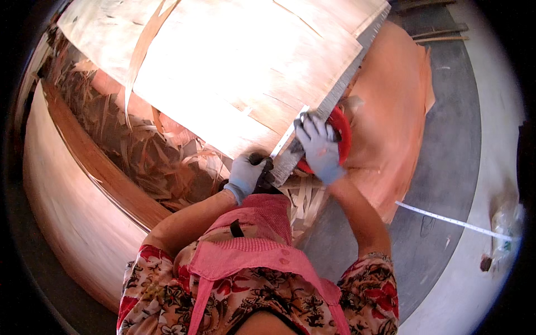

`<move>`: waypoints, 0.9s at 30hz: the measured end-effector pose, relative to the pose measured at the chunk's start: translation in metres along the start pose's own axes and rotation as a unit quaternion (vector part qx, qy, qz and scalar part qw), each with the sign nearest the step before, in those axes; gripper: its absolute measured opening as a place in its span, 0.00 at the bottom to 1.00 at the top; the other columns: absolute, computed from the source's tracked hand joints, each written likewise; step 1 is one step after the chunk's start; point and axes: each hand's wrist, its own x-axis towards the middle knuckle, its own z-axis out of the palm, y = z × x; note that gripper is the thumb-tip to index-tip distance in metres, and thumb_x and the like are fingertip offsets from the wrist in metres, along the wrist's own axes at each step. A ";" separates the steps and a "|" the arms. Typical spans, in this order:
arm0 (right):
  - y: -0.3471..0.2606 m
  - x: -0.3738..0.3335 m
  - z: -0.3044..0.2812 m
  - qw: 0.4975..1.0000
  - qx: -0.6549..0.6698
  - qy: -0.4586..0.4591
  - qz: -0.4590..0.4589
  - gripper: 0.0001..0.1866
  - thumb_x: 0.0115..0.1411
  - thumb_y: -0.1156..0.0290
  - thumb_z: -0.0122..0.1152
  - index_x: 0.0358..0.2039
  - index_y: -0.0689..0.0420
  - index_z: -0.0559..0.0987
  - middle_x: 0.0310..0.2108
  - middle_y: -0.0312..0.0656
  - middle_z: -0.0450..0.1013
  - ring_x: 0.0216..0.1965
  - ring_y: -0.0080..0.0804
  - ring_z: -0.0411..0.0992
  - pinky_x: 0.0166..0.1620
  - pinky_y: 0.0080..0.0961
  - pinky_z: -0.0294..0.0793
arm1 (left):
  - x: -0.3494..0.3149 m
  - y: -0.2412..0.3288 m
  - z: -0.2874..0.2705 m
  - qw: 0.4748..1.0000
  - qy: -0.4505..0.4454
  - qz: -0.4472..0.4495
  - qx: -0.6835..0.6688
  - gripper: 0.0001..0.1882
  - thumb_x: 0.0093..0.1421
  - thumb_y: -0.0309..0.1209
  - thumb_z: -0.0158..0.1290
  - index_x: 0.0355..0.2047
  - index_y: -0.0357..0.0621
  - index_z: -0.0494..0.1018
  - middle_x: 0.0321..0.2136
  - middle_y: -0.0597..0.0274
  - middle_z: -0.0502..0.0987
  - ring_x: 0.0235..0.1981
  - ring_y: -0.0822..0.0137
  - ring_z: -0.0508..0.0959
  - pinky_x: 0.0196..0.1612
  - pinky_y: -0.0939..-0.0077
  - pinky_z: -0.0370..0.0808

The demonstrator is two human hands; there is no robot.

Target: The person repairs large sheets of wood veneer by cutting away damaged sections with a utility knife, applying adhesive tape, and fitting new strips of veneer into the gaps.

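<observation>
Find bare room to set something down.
Mostly bare: grey surface between orange sheets and pale floor; atop the stack, right of the curled strip. Crowded: the stack's near corner, at left hand, right hand and red object; scraps at left.

The floor area point(192, 180) at left is brown and covered with loose wood scraps point(148, 162). At right, a smooth dark grey surface point(446, 139) extends to a pale band point(497, 100) (floor or wall cannot be determined). Thin slats point(438, 33) lie at upper right. Strong light overexposes the upper centre; the left floor area is dimmer.
</observation>
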 end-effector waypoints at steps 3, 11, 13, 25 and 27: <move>-0.040 -0.031 -0.009 0.998 0.028 -0.034 -0.039 0.25 0.60 0.70 0.47 0.60 0.54 0.70 0.63 0.46 0.62 0.65 0.46 0.59 0.58 0.41 0.62 | -0.003 0.012 0.006 0.983 0.027 0.063 0.168 0.11 0.58 0.29 0.56 0.39 0.35 0.79 0.34 0.47 0.82 0.36 0.60 0.83 0.42 0.68 0.77; -0.052 -0.037 -0.010 0.996 0.035 -0.064 -0.045 0.26 0.60 0.68 0.46 0.60 0.54 0.70 0.65 0.46 0.61 0.67 0.44 0.56 0.58 0.45 0.57 | -0.001 0.072 -0.042 0.923 -0.065 -0.018 0.379 0.13 0.61 0.36 0.55 0.40 0.40 0.78 0.28 0.50 0.81 0.30 0.57 0.82 0.36 0.66 0.78; -0.056 -0.029 -0.018 0.995 0.019 -0.072 -0.064 0.26 0.59 0.70 0.46 0.60 0.54 0.70 0.64 0.44 0.62 0.66 0.43 0.58 0.57 0.44 0.58 | -0.004 0.037 -0.093 0.979 -0.077 -0.049 0.180 0.11 0.64 0.32 0.53 0.40 0.40 0.79 0.27 0.55 0.82 0.28 0.68 0.82 0.33 0.72 0.79; -0.062 0.079 -0.039 0.951 0.297 0.084 0.033 0.31 0.53 0.77 0.62 0.60 0.51 0.71 0.43 0.52 0.75 0.47 0.54 0.73 0.49 0.44 0.73 | -0.165 0.013 -0.251 0.903 -0.308 -0.276 0.118 0.14 0.65 0.36 0.51 0.34 0.37 0.79 0.23 0.57 0.82 0.19 0.68 0.80 0.19 0.74 0.77; -0.077 0.128 -0.038 0.968 0.242 0.060 0.019 0.30 0.56 0.72 0.65 0.60 0.50 0.71 0.45 0.50 0.74 0.48 0.51 0.71 0.50 0.42 0.73 | -0.191 -0.009 -0.251 0.843 -0.346 -0.344 0.226 0.15 0.64 0.38 0.52 0.32 0.40 0.80 0.21 0.61 0.81 0.17 0.70 0.79 0.17 0.75 0.74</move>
